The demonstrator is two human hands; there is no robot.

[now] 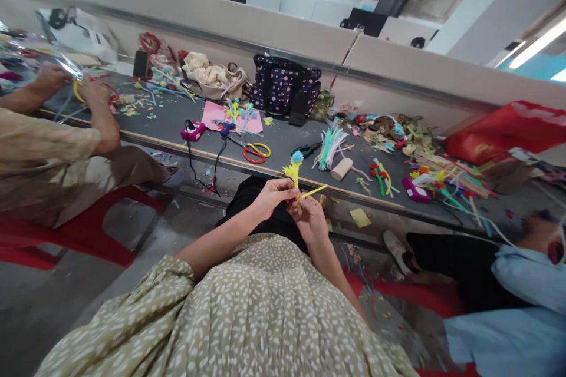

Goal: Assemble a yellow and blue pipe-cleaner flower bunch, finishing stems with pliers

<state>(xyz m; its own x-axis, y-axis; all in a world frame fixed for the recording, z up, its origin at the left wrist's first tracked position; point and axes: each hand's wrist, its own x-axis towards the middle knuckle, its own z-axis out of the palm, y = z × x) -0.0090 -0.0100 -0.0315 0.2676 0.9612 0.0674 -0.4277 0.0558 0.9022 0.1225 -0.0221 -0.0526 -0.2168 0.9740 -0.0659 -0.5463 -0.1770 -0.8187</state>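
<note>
In front of my lap, near the table's front edge, I hold a pipe-cleaner flower (292, 172) upright, yellow with a blue tip. My left hand (274, 195) pinches its stem from the left, thumb and fingers together. From below and the right, my right hand (312, 219) has its fingers closed round the lower stem. A yellow pipe cleaner (315, 191) sticks out to the right from between the hands. Just beyond on the table are a bundle of pale pipe cleaners (329, 148), dark-handled pliers (306, 149) and a beige block (342, 169).
Scissors (256, 153) and a blue glue gun (227, 128) with a cord lie left of centre. Finished flowers rest on a pink sheet (211, 116). A dark patterned bag (283, 85) stands behind. Co-workers sit on both sides; the left person's hands (95, 91) hold scissors.
</note>
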